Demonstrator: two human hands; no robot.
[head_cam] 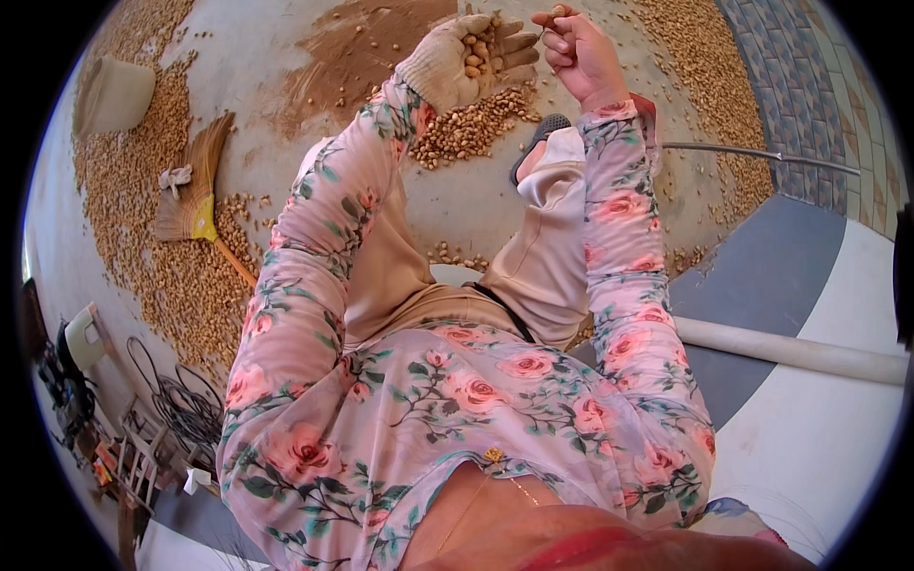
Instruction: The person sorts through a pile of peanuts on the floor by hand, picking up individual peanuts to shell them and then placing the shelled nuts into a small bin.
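Note:
My left hand (468, 61), in a dirty knitted work glove, is turned palm up at the top centre. In its cupped palm lie several brown nuts or seeds (476, 57) in their shells. Bare, my right hand (577, 53) is raised close to the gloved fingertips, its thumb and index finger pinched together on a small pale piece that may be a nut. Beneath the glove a small pile of the same nuts (464, 135) lies on the concrete floor (457, 193), near a grey clog (543, 143) on my foot.
Brown soil (371, 50) is spread beyond the pile. To the left, a broom (203, 193), a crumpled glove (175, 178) and a pale bucket (118, 96) lie among spread nuts (136, 235). More nuts (714, 86), a metal rod (721, 148) and a white pipe (785, 350) are on the right.

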